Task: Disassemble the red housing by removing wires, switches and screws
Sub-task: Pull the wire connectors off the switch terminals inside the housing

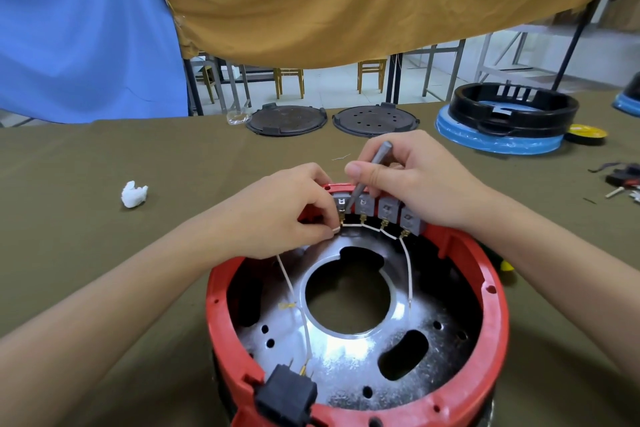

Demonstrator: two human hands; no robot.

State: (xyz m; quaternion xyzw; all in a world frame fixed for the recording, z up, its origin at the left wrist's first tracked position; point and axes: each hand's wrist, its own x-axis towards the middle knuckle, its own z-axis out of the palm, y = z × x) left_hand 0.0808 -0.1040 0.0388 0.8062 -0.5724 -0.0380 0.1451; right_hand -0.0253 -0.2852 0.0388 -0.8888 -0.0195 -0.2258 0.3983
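Observation:
The round red housing [491,315] lies open side up in front of me, with a shiny metal plate [349,350] inside. Several grey switches [388,210] stand in a row along its far rim, joined by a white wire [370,228] with brass terminals. My right hand [412,180] grips a thin grey metal tool [369,173], its tip down at the leftmost switch. My left hand [294,215] pinches the white wire at that switch's terminal. A black connector block [287,399] sits on the near rim.
The table has an olive cloth [104,236]. A crumpled white tissue [134,193] lies at the left. Two dark round lids [286,120] sit at the far edge, a black ring on a blue base [509,114] at the far right, small loose parts [623,180] at the right edge.

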